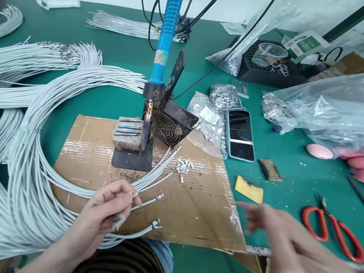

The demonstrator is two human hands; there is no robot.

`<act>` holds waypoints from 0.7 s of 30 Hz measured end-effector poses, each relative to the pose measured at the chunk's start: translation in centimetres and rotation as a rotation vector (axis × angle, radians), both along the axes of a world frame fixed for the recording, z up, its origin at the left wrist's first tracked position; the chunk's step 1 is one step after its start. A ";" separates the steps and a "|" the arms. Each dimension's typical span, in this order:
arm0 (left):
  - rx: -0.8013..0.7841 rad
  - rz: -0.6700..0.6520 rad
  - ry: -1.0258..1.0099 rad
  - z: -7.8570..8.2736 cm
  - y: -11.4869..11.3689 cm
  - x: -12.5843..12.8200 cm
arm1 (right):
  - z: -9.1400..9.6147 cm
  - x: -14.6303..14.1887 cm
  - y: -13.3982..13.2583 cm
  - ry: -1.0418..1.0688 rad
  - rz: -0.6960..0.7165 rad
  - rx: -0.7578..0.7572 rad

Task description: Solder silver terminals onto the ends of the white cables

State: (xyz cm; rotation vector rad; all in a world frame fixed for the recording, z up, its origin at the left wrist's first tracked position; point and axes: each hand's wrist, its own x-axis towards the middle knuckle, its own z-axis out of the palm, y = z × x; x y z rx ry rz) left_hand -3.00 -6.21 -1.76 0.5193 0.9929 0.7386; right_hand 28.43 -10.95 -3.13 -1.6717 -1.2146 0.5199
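Observation:
My left hand (110, 205) is closed around a bundle of white cables (154, 175), its thumb and index finger pinched at the front. Several cable ends stick out past my fingers, and a few carry small metal terminals (155, 224). My right hand (288, 247) is smeared by motion at the cardboard's right edge, near a yellow sponge (249, 190); whether its fingers hold anything does not show. A pile of small metal terminal pieces (184, 167) lies on the cardboard sheet (206, 206). Behind it stands a blue-handled soldering iron (167, 37), tip down in a metal stand (132, 159).
Thick coils of white cable (28, 144) fill the left of the green table (207, 64). Right of the stand lie bags of metal parts (206, 122) and a phone (240, 135). Red-handled cutters (333, 226), pink oval pieces (319, 151) and a large plastic bag (345, 103) are farther right.

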 end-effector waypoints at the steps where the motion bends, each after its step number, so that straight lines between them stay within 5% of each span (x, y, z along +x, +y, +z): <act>1: 0.002 -0.019 -0.003 0.1 0.0 0.1 | -0.3 -2.1 0.1 0.006 0.019 0.009; 7: -0.008 -0.032 0.045 0.8 -0.5 0.6 | 0.6 -12.3 2.2 0.285 0.341 0.075; 21: 0.124 0.039 0.169 0.1 -1.2 1.1 | 1.0 -13.6 2.1 0.528 0.470 -0.048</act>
